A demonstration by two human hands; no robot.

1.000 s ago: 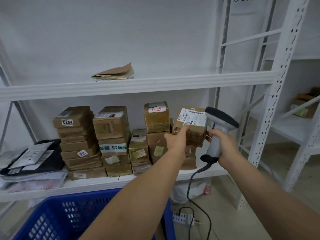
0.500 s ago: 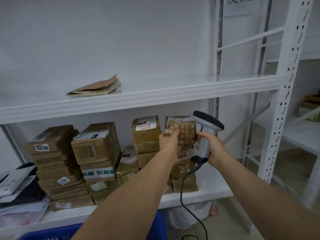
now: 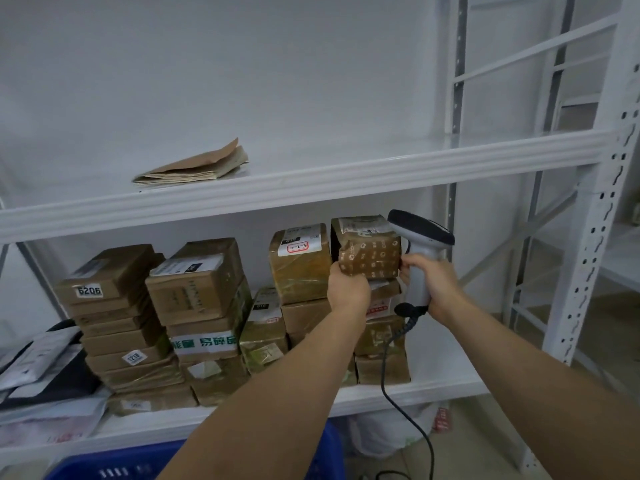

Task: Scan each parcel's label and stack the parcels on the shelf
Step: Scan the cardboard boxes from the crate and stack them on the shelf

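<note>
A small brown parcel (image 3: pixel 369 249) with a white label on top sits on the rightmost stack of parcels (image 3: pixel 381 341) on the lower shelf (image 3: pixel 433 386). My left hand (image 3: pixel 348 289) grips its lower left corner. My right hand (image 3: pixel 431 284) holds the grey corded scanner (image 3: pixel 419 244) by its handle, with fingertips touching the parcel's right side. Further stacks of taped brown parcels (image 3: pixel 194 306) fill the shelf to the left.
A folded brown paper bag (image 3: pixel 194 166) lies on the upper shelf (image 3: pixel 311 181). Flat mail bags (image 3: pixel 38 372) lie at the lower shelf's left end. A blue crate (image 3: pixel 311 459) stands below. The white upright post (image 3: pixel 588 237) stands at right.
The parcel went from being held up with its label facing me to resting on top of the rightmost stack. Both hands moved forward to the shelf with it.
</note>
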